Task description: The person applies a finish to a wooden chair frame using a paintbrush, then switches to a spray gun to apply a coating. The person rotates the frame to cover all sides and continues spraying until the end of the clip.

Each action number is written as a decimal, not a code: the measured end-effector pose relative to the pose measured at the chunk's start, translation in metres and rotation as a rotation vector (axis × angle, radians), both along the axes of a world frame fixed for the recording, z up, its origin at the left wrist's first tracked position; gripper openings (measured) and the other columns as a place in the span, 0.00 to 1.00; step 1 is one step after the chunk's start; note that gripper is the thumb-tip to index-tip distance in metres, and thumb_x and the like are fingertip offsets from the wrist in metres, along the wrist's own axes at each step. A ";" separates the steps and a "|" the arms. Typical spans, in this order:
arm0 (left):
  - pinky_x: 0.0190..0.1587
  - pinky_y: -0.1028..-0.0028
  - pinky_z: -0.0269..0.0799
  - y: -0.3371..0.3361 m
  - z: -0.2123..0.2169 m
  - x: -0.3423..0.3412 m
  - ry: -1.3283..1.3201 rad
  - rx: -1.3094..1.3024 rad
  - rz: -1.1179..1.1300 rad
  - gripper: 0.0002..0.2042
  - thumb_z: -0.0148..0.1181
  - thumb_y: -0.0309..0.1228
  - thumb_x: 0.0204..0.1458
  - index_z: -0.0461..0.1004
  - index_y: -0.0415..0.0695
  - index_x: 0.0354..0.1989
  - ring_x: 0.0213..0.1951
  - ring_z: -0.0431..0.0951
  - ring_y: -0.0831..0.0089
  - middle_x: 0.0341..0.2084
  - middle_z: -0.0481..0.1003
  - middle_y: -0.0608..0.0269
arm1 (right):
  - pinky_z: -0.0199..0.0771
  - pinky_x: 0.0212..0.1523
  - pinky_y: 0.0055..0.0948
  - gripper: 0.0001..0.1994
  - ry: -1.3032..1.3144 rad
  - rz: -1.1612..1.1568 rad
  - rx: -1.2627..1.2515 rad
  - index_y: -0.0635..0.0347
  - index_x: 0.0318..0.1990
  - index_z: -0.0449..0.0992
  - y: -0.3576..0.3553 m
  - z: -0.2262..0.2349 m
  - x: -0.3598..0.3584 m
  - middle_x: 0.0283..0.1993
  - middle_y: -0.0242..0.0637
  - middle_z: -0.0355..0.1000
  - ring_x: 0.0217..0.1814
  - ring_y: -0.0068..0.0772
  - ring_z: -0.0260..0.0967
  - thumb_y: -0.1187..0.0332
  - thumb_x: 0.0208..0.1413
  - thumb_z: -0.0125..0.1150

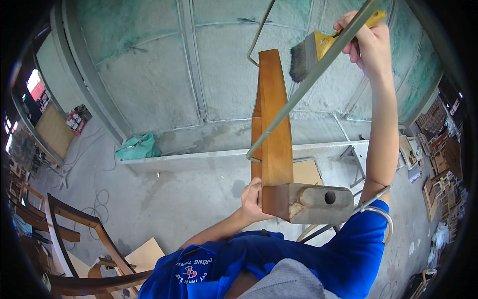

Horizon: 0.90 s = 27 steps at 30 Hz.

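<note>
A long orange-brown varnished wooden furniture part [276, 139] hangs before me. Its near end is a dull rounded block face [326, 204] with a dark round hole. My left hand [254, 202] is wrapped round the part's left side near that end; some fingers are hidden behind the wood. Raised at the upper right, my right hand [372, 45] grips a wide flat paintbrush [326, 42] by its yellow handle. The dark bristles point left, toward the part's far end, and look apart from it. A bent grey-green metal rod [303, 94] crosses in front of the brush and the wood.
A pale, green-stained booth wall [144, 74] stands ahead, with a low ledge [199, 158] along its foot. A green bag [139, 147] lies at the ledge's left end. Brown wooden chair frames [99, 231] stand at lower left. Stacked wooden parts [440, 154] fill the right edge.
</note>
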<state>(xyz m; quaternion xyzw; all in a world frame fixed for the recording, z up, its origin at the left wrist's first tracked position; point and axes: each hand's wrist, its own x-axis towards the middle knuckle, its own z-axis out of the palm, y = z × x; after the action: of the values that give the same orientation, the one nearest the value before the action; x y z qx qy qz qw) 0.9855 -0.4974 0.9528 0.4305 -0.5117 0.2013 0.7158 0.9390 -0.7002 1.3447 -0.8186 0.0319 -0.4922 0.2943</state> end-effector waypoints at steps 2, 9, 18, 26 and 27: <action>0.24 0.71 0.70 0.000 0.002 -0.010 0.141 0.064 -0.055 0.27 0.83 0.30 0.37 0.72 0.33 0.42 0.24 0.75 0.67 0.29 0.75 0.53 | 0.58 0.12 0.17 0.12 0.036 0.062 -0.138 0.63 0.34 0.82 0.022 0.002 -0.006 0.22 0.33 0.75 0.14 0.15 0.65 0.63 0.62 0.61; 0.27 0.71 0.72 0.024 0.023 -0.027 -0.010 0.017 -0.023 0.32 0.87 0.35 0.33 0.72 0.34 0.43 0.26 0.76 0.67 0.30 0.77 0.55 | 0.64 0.13 0.18 0.13 0.091 -0.392 -0.192 0.60 0.29 0.81 0.095 0.005 -0.033 0.18 0.35 0.76 0.15 0.19 0.69 0.67 0.67 0.59; 0.29 0.71 0.74 0.043 -0.022 -0.049 -0.094 0.253 -0.012 0.38 0.89 0.39 0.30 0.72 0.35 0.47 0.28 0.79 0.65 0.31 0.77 0.56 | 0.61 0.06 0.19 0.21 0.238 -0.190 0.011 0.73 0.38 0.79 0.087 0.014 -0.076 0.21 0.46 0.77 0.10 0.25 0.67 0.59 0.74 0.52; 0.29 0.71 0.74 0.054 -0.039 -0.068 -0.034 0.280 -0.042 0.36 0.89 0.38 0.31 0.72 0.35 0.47 0.28 0.79 0.65 0.31 0.77 0.56 | 0.58 0.10 0.16 0.13 0.186 0.307 0.409 0.67 0.39 0.78 0.041 0.007 -0.065 0.19 0.39 0.74 0.11 0.20 0.65 0.65 0.70 0.55; 0.29 0.71 0.74 0.055 -0.035 -0.069 -0.010 0.269 -0.052 0.36 0.88 0.37 0.31 0.72 0.35 0.47 0.28 0.78 0.65 0.31 0.77 0.56 | 0.59 0.10 0.16 0.12 0.216 0.198 0.302 0.66 0.39 0.79 0.040 0.008 -0.059 0.19 0.38 0.74 0.11 0.19 0.65 0.66 0.70 0.54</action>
<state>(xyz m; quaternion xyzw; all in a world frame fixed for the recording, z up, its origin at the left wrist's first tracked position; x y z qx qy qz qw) 0.9163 -0.4424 0.9178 0.5081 -0.5487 0.1142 0.6540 0.8801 -0.6598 1.3530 -0.8123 0.0559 -0.3600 0.4554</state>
